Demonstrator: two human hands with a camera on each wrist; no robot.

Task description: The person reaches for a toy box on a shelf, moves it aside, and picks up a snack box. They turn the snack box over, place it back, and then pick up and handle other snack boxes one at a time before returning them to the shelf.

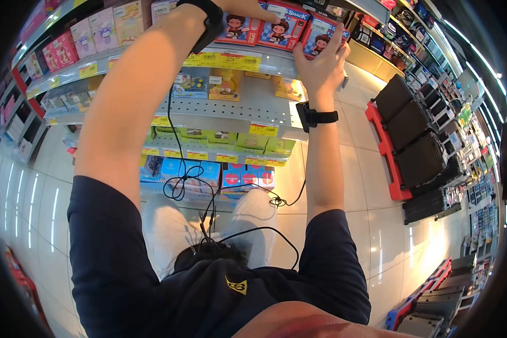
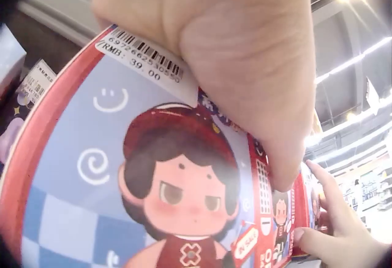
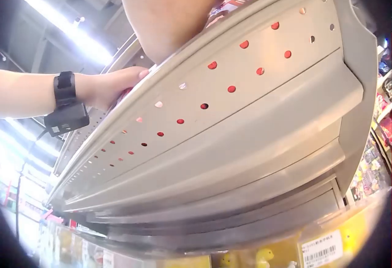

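Red and blue cartoon boxes [image 1: 276,32] stand in a row on the upper shelf. My left hand [image 1: 245,7] is over the tops of the boxes, its thumb reaching down the front near a seam. The other left fingers are hidden. In the left wrist view, the palm sits at the top edge of a box [image 2: 177,194] with a price sticker reading 39.00. My right hand [image 1: 324,65] spreads across the front of the rightmost box [image 1: 321,38], thumb at its left side and straight fingers at its right edge. The right wrist view shows mainly the shelf's perforated underside [image 3: 245,102].
Lower shelves [image 1: 225,110] hold yellow, green and blue packages. Pink and purple boxes [image 1: 101,29] stand left on the upper shelf. A black cable [image 1: 180,180] hangs before my legs. Dark panels on a red base [image 1: 391,149] stand across the tiled aisle at right.
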